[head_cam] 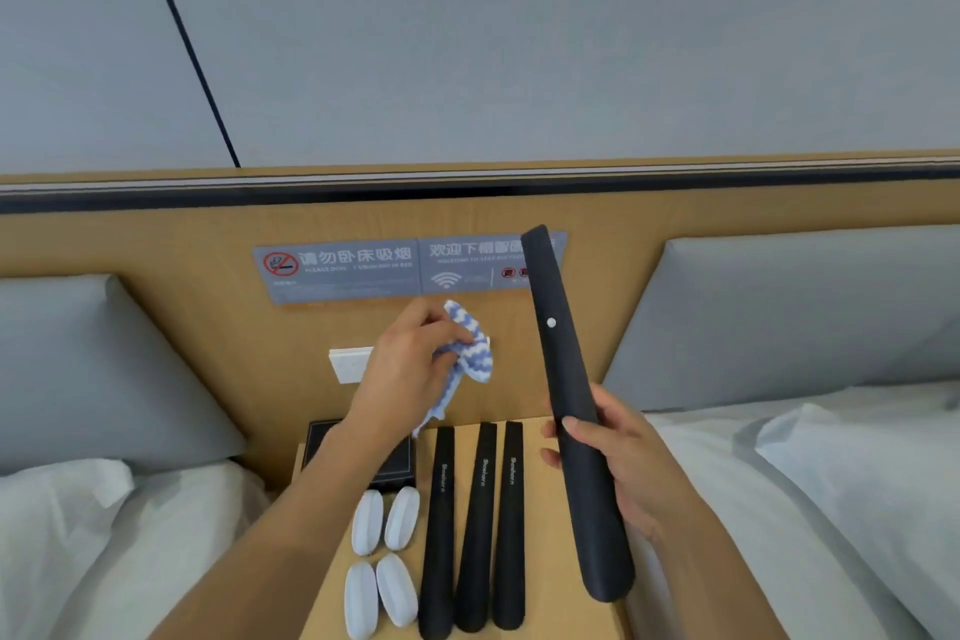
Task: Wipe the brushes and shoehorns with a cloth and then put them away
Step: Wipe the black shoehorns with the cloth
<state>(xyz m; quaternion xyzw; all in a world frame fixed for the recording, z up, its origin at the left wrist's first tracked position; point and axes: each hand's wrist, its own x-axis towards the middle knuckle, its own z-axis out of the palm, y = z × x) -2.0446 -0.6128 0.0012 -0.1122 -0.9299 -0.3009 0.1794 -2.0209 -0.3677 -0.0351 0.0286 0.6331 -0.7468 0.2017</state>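
My right hand [618, 457] grips a long black shoehorn [558, 353] near its middle and holds it up above the nightstand, its narrow end pointing up toward the wall sign. My left hand [410, 369] holds a bunched blue-and-white striped cloth [470, 348] in the air to the left of the shoehorn, apart from it. Three more black shoehorns [475, 530] lie side by side on the wooden nightstand [550, 613]. Left of them lie several small white brushes [384, 556] in two rows.
A dark tray or box [322, 442] sits at the back left of the nightstand, partly behind my left forearm. Beds with white sheets and grey pillows flank the nightstand on both sides. A wooden headboard panel with a grey sign [363, 270] and a white switch plate [345, 364] stands behind.
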